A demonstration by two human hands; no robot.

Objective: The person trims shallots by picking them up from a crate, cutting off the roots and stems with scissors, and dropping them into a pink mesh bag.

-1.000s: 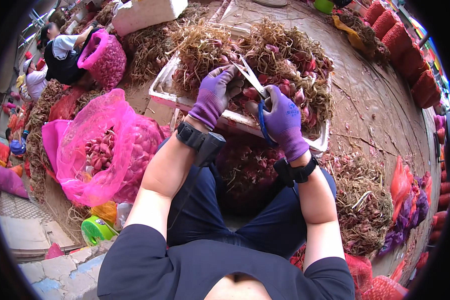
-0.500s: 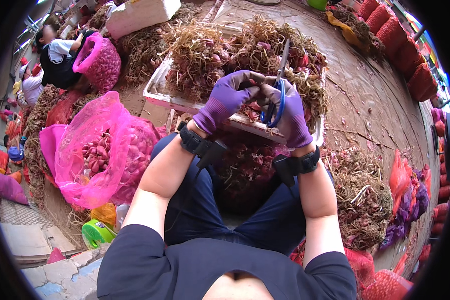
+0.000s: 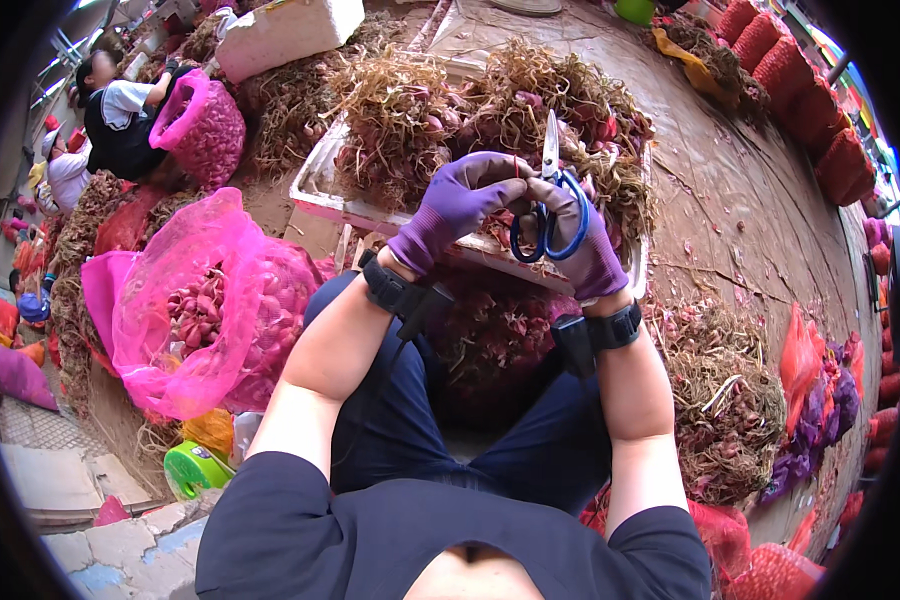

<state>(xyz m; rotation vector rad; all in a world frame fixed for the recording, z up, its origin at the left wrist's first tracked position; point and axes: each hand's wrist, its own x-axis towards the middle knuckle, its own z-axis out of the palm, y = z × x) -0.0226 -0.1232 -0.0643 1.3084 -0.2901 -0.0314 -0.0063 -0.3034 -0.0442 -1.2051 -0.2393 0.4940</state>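
Both hands wear purple gloves and meet over the near edge of a white foam tray [image 3: 318,178] heaped with shallots [image 3: 395,125] on dry stalks. A pair of scissors [image 3: 568,222] with blue handles rests in my right hand [image 3: 592,250], blades pointing away from me and slightly apart. My left hand [image 3: 458,205] is closed, its fingertips pinched against those of the right. What lies in the pinch is mostly hidden; a thin reddish sliver shows above it. Loose bulbs and stalks lie in shadow between my knees.
To my left stands an open pink mesh bag [image 3: 185,375] of cleaned shallots, with a green round container [image 3: 192,468] nearer me. Stalked shallots pile up [image 3: 725,420] at my right. A white foam box [image 3: 290,38] sits far left, near a person with another pink bag [image 3: 215,140].
The scissors have turned in my right hand, so both handle loops and the blade's flat side now show. Both hands have shifted slightly nearer to me and stay together.
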